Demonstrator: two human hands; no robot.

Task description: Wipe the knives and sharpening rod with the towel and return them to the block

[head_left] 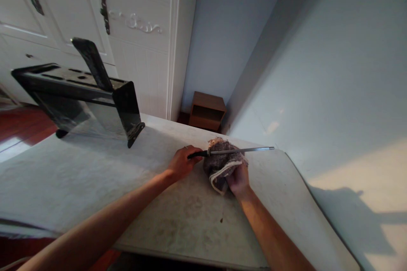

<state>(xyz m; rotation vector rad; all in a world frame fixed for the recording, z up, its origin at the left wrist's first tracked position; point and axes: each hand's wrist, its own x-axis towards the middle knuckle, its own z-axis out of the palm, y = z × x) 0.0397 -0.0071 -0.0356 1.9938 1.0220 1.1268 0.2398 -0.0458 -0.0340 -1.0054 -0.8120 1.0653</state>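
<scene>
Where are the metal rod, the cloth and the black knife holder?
Metal rod (254,150): head view, on its shaft.
Cloth (218,161): head view, on its dark fabric.
Black knife holder (126,100): head view, on its end panel.

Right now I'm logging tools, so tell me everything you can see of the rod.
The rod is slim and straight, with a black handle and a shiny, metal-looking shaft. The left hand grips the handle; the shaft crosses over the cloth bunched in the right hand, seemingly touching it. Its bare tip points right. Surface detail is too blurred to judge.
</scene>
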